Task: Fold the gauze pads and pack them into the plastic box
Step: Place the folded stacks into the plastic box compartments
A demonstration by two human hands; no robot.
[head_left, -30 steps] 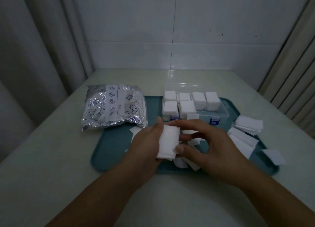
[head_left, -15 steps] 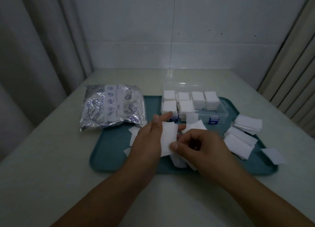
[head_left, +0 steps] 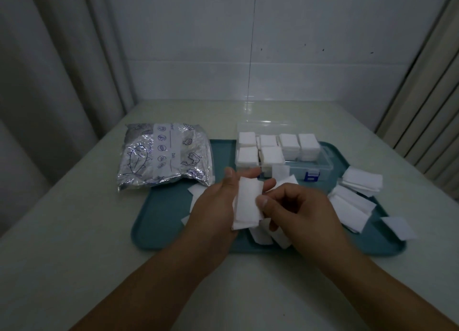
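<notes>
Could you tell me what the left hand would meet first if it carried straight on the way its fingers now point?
Probably the plastic box: the left hand points up-right toward it, though depth is unclear.

A teal tray lies on a pale table, its long side running left to right. A silver foil bag (printed with a spiky fish drawing and small round icons) rests at the tray's far left corner, partly on the rim and partly on the table. Behind the table stands a white tiled wall. A pale curtain hangs at the left, and ribbed vertical panels stand at the right.
</notes>
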